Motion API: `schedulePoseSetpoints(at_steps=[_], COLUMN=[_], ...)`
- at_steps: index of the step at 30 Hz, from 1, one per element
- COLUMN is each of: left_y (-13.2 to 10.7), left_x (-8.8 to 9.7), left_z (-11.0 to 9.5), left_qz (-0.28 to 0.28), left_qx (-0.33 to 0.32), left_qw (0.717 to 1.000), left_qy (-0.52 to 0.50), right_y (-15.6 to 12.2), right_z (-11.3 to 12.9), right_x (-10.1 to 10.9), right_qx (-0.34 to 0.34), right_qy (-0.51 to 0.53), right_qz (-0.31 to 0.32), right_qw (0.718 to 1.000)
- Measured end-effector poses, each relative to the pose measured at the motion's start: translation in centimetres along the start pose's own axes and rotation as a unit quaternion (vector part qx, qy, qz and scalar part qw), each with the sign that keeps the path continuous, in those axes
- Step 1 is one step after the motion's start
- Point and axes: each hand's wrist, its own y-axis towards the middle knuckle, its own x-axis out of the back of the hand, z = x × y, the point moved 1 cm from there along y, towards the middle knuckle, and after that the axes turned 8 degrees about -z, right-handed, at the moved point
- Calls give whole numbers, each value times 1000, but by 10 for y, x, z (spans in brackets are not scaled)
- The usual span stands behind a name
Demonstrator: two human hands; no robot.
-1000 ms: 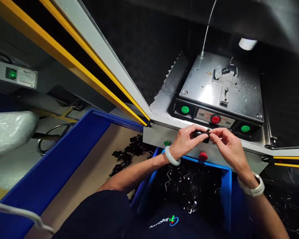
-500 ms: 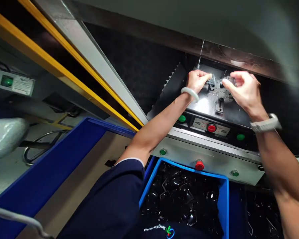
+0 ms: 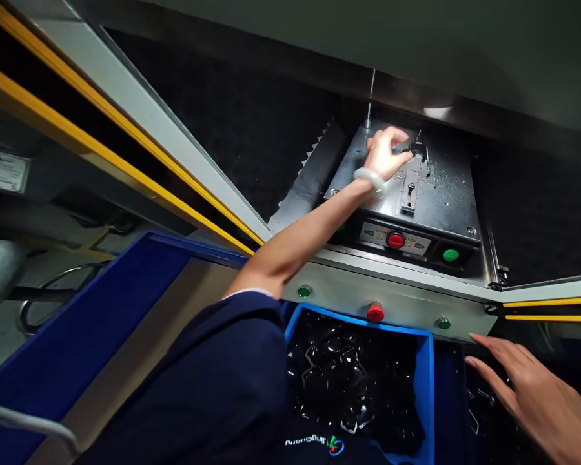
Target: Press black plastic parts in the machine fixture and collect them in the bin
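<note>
My left hand (image 3: 385,154) is at the metal fixture plate (image 3: 358,168) under the machine. Its thumb and index finger are apart, curved at the left side of a small dark part (image 3: 417,151) seated on the fixture block. The thumb tip looks close to the part; whether it touches I cannot tell. At the lower right, my right hand (image 3: 537,381) hangs with thumb and fingers apart and nothing visible between them. Glossy black parts (image 3: 474,413) lie below and beside it, partly hidden by the hand.
A blue bin (image 3: 430,387) of glossy black pieces stands in front of the machine. On the front panels are a red button (image 3: 396,241), a green button (image 3: 450,255) and a red knob (image 3: 376,312). Yellow-edged frame rails (image 3: 126,171) flank the opening.
My right hand has left the fixture and dropped to the lower right. My left hand, earlier pinching a small part above the fixture, now has its fingers apart there. The view has shifted slightly.
</note>
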Motion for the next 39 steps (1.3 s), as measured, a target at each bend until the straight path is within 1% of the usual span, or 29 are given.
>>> schedulePoseSetpoints(at_steps=[2,3,4,6,8,9,10,12,14,15,17,20,22,25,27,28,31,32,34,36,37,39], left_y=[-54,-87,-120,-183,-230,-246,-257,-268,-268,-266,-264,-266,-272,-281,-286,-287,-285,-284,-281,-282,-284,-292], left_x=[43,67,91,133,166,177,185,194,197,197,197,197,202,214,219,219,213,210,204,200,200,203], left_z=[-10,-15,-19,-22,-15,-8,1,21,34,38,38,34,34,37,38,38,34,32,28,25,25,26], left_qz=[23,15,16,44,92,121,155,227,286,304,315,310,296,231,193,186,191,199,214,217,209,171], left_qx=[12,12,16,32,48,54,57,56,46,37,5,-41,-47,-10,25,39,67,73,82,82,82,94], left_qw=[1000,1000,1000,998,994,990,984,966,944,935,923,913,916,934,942,943,936,931,925,926,930,942], left_qy=[6,-2,-4,5,26,44,65,113,156,178,222,262,266,271,272,272,289,297,304,298,291,273], right_y=[19,28,36,43,44,43,42,40,40,40,40,36,29,18,13,12,16,19,26,32,34,33], right_z=[15,19,21,17,9,6,3,1,1,1,3,12,24,46,55,56,47,41,30,23,22,26], right_x=[-14,-23,-32,-51,-65,-70,-74,-78,-81,-83,-86,-90,-88,-80,-75,-74,-76,-78,-84,-88,-88,-87], right_qx=[-33,-41,-48,-72,-95,-104,-110,-121,-135,-140,-142,-118,-96,-80,-91,-99,-104,-100,-106,-132,-144,-153], right_qy=[26,41,56,80,104,116,127,140,135,127,95,44,7,-34,-29,-17,38,55,80,94,98,89], right_qz=[17,28,41,67,87,91,92,88,71,62,36,-7,-39,-81,-84,-73,-23,-18,-26,-34,-32,-33], right_qw=[999,998,996,992,986,984,981,979,979,980,985,992,995,993,992,992,994,993,991,986,984,984])
